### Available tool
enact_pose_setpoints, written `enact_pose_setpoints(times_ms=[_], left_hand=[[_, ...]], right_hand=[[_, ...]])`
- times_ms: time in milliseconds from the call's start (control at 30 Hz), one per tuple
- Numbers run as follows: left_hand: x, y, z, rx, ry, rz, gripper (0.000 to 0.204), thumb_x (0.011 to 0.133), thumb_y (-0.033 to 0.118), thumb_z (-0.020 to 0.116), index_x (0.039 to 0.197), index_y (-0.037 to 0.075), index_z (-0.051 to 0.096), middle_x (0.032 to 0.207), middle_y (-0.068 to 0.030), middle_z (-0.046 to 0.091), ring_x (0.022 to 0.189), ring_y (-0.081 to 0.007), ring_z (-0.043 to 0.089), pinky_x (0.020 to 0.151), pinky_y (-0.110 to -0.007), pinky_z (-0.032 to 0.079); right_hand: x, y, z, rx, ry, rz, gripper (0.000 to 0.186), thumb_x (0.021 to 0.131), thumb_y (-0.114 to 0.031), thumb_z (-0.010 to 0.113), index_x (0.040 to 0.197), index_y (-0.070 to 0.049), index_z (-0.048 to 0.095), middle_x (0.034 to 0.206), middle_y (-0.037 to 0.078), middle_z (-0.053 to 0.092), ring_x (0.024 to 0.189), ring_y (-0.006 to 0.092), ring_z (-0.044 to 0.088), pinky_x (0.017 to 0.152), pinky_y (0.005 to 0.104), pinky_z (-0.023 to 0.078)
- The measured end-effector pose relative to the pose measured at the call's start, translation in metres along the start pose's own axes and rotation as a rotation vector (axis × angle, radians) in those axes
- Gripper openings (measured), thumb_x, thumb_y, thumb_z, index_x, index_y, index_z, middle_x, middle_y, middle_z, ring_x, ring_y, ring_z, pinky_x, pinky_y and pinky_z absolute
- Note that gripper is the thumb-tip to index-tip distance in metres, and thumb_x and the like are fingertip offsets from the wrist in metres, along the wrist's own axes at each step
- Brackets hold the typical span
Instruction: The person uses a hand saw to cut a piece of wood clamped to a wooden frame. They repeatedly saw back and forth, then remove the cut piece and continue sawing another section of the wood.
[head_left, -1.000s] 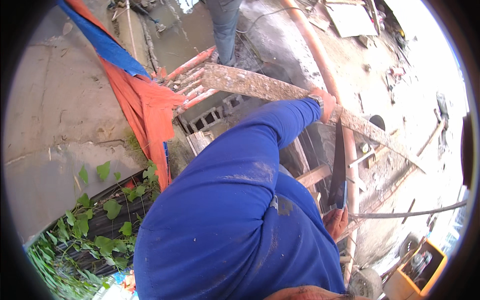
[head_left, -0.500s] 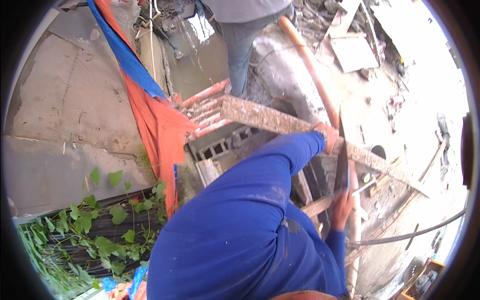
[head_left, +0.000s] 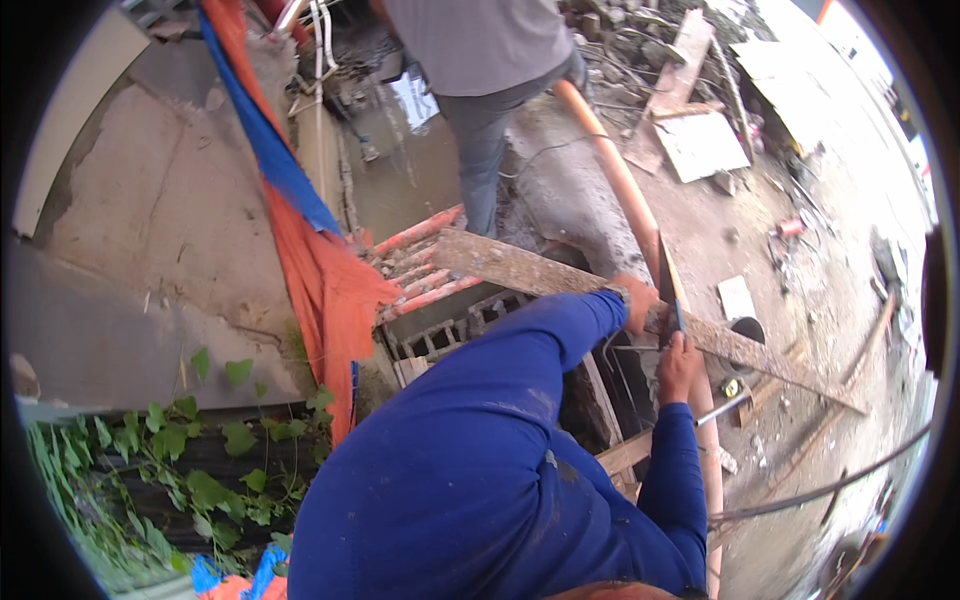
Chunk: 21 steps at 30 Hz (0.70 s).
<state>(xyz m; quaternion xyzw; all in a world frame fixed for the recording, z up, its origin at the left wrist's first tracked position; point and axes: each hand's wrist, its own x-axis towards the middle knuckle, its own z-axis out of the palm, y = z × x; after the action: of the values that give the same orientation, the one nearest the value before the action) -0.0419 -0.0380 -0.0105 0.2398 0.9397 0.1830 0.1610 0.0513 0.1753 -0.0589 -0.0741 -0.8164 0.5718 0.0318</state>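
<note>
A long, rough wooden board [head_left: 520, 264] slants from the orange bars at the centre to the ground at the right. My left hand [head_left: 636, 303] is closed around the board near its middle, pressing on it just left of a handsaw [head_left: 666, 285]. The saw's dark blade stands across the board and juts out past its far edge. In my right hand [head_left: 677, 368], on the near side of the board, the saw's handle is gripped and mostly covered by the fingers. Both arms wear blue sleeves.
Ahead, another person in a grey shirt [head_left: 485, 45] stands beside murky water [head_left: 395, 170]. A long orange pipe [head_left: 625, 190] runs under the board. Hollow blocks [head_left: 440, 340] edge a dark pit. An orange and blue tarp [head_left: 315, 270] hangs left, above leafy vines [head_left: 205, 490]. Rubble lies far right.
My right hand has pushed the saw forward, so the hand is now closer to the board. My left hand still holds the board. The whole view has shifted slightly.
</note>
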Motion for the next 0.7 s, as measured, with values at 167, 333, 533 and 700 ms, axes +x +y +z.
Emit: enact_pose_setpoints(times_ms=[167,333,533,700], left_hand=[[-0.002,0.003,-0.001,0.054,-0.018,-0.044,0.061,0.072,0.038,0.090,0.124,0.009,0.076,0.120,-0.0195,0.082,0.114,-0.0359,0.079,0.102,-0.047,0.062],[0.011,0.011,0.013,-0.006,0.007,-0.010,0.060,0.073,0.035,0.089,0.125,0.009,0.074,0.116,-0.0197,0.082,0.114,-0.0369,0.079,0.101,-0.049,0.062],[-0.001,0.013,0.000,0.047,-0.028,-0.025,0.064,0.075,0.040,0.089,0.127,0.009,0.070,0.119,-0.0189,0.081,0.114,-0.0379,0.079,0.100,-0.051,0.062],[-0.001,0.018,-0.024,0.149,-0.081,-0.056,0.069,0.075,0.045,0.088,0.131,0.009,0.067,0.120,-0.0198,0.081,0.115,-0.0382,0.079,0.099,-0.051,0.062]], right_hand=[[-0.117,-0.045,-0.049,0.085,-0.074,0.096,0.039,0.120,-0.030,0.052,0.137,0.001,0.068,0.080,-0.002,0.059,0.058,0.0078,0.049,0.053,0.0302,0.040],[-0.262,-0.063,-0.137,0.149,-0.034,0.269,0.048,0.120,-0.034,0.054,0.152,0.001,0.061,0.070,-0.004,0.057,0.056,0.0046,0.051,0.052,0.0254,0.039],[-0.159,-0.047,-0.074,-0.100,0.020,0.163,0.040,0.116,-0.023,0.054,0.142,0.004,0.069,0.103,0.011,0.078,0.089,0.0203,0.072,0.083,0.0369,0.057],[0.025,-0.025,0.013,-0.156,0.067,-0.012,0.036,0.113,-0.028,0.058,0.127,0.002,0.074,0.105,0.032,0.075,0.101,0.0505,0.073,0.089,0.0538,0.054]])
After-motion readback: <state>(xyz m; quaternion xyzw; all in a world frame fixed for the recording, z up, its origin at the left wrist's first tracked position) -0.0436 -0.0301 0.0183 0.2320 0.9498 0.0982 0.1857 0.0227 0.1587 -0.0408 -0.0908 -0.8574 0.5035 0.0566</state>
